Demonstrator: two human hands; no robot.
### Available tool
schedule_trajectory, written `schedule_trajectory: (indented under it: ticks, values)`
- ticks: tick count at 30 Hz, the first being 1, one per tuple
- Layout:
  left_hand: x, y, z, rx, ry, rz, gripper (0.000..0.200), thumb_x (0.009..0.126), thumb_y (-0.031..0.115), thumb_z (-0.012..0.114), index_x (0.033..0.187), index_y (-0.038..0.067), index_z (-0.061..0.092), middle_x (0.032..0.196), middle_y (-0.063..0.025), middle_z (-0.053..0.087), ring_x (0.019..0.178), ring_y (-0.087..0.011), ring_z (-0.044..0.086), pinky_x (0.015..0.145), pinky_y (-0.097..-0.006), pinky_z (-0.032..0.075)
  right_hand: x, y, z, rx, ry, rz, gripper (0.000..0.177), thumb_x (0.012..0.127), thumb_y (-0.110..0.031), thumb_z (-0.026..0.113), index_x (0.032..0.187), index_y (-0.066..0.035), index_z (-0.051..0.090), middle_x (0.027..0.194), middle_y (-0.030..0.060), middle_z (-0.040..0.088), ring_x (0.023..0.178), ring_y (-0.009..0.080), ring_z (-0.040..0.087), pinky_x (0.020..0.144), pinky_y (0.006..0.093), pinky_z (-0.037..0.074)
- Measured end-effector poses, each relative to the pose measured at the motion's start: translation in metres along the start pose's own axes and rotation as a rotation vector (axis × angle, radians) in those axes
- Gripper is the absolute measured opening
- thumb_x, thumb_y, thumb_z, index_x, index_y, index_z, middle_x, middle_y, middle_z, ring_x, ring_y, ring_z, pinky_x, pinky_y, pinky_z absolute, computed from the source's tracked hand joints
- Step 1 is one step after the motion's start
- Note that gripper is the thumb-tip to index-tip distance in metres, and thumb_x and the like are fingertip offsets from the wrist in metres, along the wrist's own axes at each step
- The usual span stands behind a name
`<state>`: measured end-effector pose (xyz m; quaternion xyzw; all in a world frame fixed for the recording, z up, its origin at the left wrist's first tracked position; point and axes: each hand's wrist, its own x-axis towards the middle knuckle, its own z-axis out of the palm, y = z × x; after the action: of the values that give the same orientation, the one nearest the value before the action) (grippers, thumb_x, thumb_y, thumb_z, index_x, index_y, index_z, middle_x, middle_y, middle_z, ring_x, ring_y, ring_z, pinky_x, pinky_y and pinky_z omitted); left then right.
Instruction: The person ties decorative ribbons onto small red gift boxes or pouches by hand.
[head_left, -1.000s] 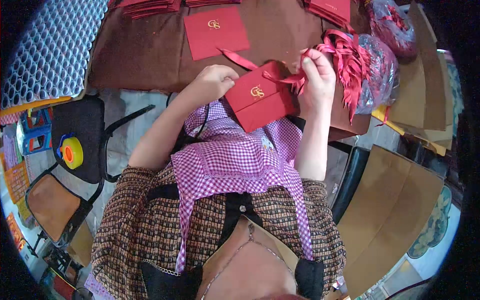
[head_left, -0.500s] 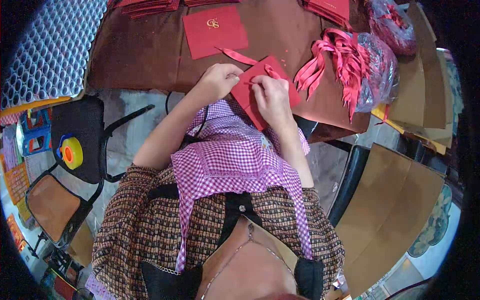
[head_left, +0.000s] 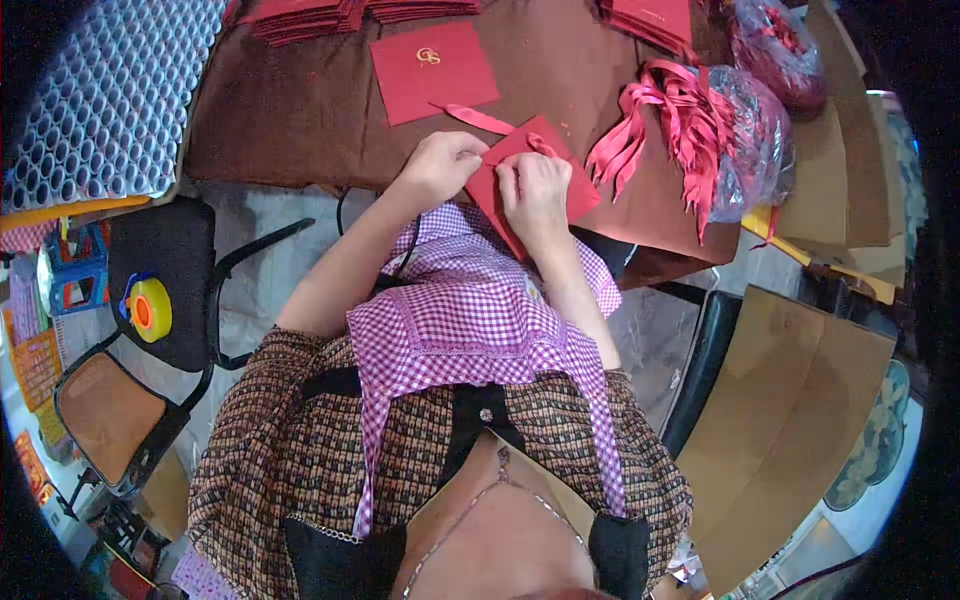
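A red card (head_left: 487, 198) lies tilted at the table's near edge, partly covered by my right hand. My left hand (head_left: 441, 166) is closed in a pinch at the card's upper left edge. Over the card's face, my right hand (head_left: 538, 200) has its fingers curled down; what its fingertips pinch is hidden. One end of a red satin ribbon (head_left: 478, 119) sticks out beyond the card's top left side. Another bit of ribbon shows just above my right fingers. Behind them lies a second red card (head_left: 435, 75) with a gold emblem.
Red ribbons (head_left: 680, 140) hang in a bunch beside a clear plastic bag (head_left: 757, 150) at the right. Stacks of red cards (head_left: 300, 22) line the far side. A sheet of round dark pieces (head_left: 100, 100), a chair (head_left: 160, 260) with yellow tape (head_left: 150, 309), and cardboard (head_left: 785, 430) surround me.
My right hand has shifted slightly left and its fingers have curled in more over the card. My left hand stays at the card's edge. The whole view has tilted a little.
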<state>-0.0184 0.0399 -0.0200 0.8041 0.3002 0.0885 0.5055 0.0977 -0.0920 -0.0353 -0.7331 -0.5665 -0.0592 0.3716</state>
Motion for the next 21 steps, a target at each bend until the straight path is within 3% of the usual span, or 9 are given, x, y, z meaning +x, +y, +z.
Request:
schedule_trajectory:
  ticks: [2,4,7,8,10,14,16,18,21]
  values:
    - [0.0,0.002,0.0,0.01,0.008,0.003,0.026,0.082,0.009,0.06,0.104,-0.004,0.064,0.09,-0.0136,0.068,0.081,-0.0163,0.063,0.076,-0.0303,0.05,-0.002,0.001,0.002,-0.024,0.009,-0.026,0.014,0.077,-0.013,0.067,0.082,-0.006,0.056,0.078,0.0079,0.059,0.079,0.0248,0.057,0.078,0.0406,0.036]
    - [0.0,0.004,0.0,-0.028,0.003,-0.032,0.024,0.08,0.01,0.059,0.101,-0.001,0.066,0.095,-0.0185,0.067,0.091,-0.027,0.066,0.082,-0.0362,0.05,-0.003,0.002,0.004,-0.048,0.014,-0.044,0.014,0.077,-0.013,0.067,0.082,-0.006,0.056,0.077,0.0079,0.057,0.078,0.025,0.056,0.078,0.041,0.036]
    - [0.0,0.003,0.001,-0.027,0.039,-0.02,0.023,0.08,0.01,0.059,0.099,-0.001,0.067,0.094,-0.0191,0.067,0.09,-0.0276,0.066,0.081,-0.0361,0.051,-0.003,-0.001,0.005,-0.085,0.02,-0.077,0.015,0.076,-0.013,0.067,0.081,-0.006,0.055,0.075,0.0082,0.056,0.076,0.0254,0.055,0.078,0.0419,0.036]
    - [0.001,0.001,0.001,-0.026,0.04,-0.02,0.023,0.08,0.01,0.059,0.099,-0.001,0.067,0.094,-0.0191,0.067,0.09,-0.0276,0.066,0.081,-0.0361,0.051,-0.002,-0.003,0.005,-0.098,0.022,-0.092,0.015,0.076,-0.012,0.067,0.08,-0.005,0.054,0.075,0.0084,0.055,0.076,0.0257,0.055,0.078,0.0425,0.036]
    - [0.003,0.0,0.0,-0.012,0.025,-0.006,0.023,0.081,0.006,0.061,0.101,-0.004,0.066,0.088,-0.0131,0.069,0.081,-0.0154,0.063,0.076,-0.0299,0.05,0.002,-0.007,0.002,-0.118,0.033,-0.117,0.015,0.076,-0.011,0.066,0.078,-0.005,0.053,0.073,0.0094,0.055,0.074,0.0261,0.055,0.077,0.0434,0.036]
    - [0.001,0.005,0.002,0.047,0.037,0.01,0.023,0.08,0.005,0.06,0.101,-0.003,0.066,0.089,-0.015,0.069,0.082,-0.017,0.064,0.076,-0.0308,0.05,0.007,-0.018,0.002,-0.173,0.04,-0.158,0.013,0.075,-0.008,0.063,0.073,-0.005,0.05,0.067,0.0104,0.053,0.067,0.0268,0.054,0.075,0.044,0.037]
    - [0.001,0.008,0.003,0.06,0.049,0.004,0.022,0.08,0.005,0.06,0.099,-0.002,0.067,0.089,-0.0167,0.068,0.081,-0.0187,0.065,0.076,-0.032,0.051,0.006,-0.02,0.002,-0.18,0.045,-0.121,0.012,0.076,-0.008,0.062,0.071,-0.005,0.051,0.064,0.0106,0.053,0.065,0.0276,0.055,0.074,0.044,0.037]
    - [0.0,0.008,0.003,0.045,0.058,0.016,0.022,0.08,0.005,0.06,0.099,-0.002,0.067,0.09,-0.0169,0.068,0.082,-0.0195,0.065,0.077,-0.0324,0.051,0.002,-0.02,0.004,-0.153,0.007,-0.044,0.011,0.077,-0.01,0.065,0.078,-0.004,0.055,0.07,0.0122,0.057,0.069,0.0296,0.056,0.076,0.0429,0.037]
    - [0.0,0.009,0.004,0.056,0.084,0.042,0.022,0.081,0.006,0.059,0.099,-0.002,0.067,0.091,-0.0173,0.068,0.082,-0.0215,0.066,0.077,-0.033,0.051,0.003,-0.02,0.006,-0.053,-0.011,0.112,0.012,0.079,-0.01,0.064,0.072,-0.002,0.057,0.067,0.0148,0.059,0.065,0.0319,0.056,0.074,0.042,0.037]
